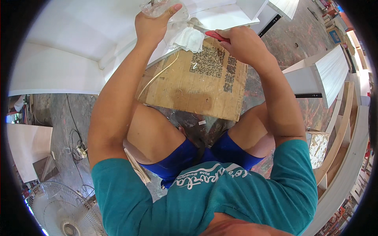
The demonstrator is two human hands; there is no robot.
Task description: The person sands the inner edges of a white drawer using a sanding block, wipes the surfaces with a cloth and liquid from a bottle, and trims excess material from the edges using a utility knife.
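Observation:
At the top of the view my left hand (152, 26) is closed round a clear plastic container (179, 14), its thumb raised along the side. Part of the container is cut off by the picture's edge. My right hand (245, 42) grips a red-handled tool (216, 36). The tool's thin greyish end points left toward the container; its exact kind is hard to make out. Between the two hands a crumpled white cloth (188, 40) hangs over the edge of a white panel (232, 15). Below the cloth lies a printed cardboard sheet (177, 92) on the floor.
White cabinet panels (55, 70) stand at the far left. On the right are white drawers with dark runners (309, 95) and a long wooden frame (334, 137). A fan (59, 208) stands at lower left, near a dark cable (75, 143) and a pale board (27, 145).

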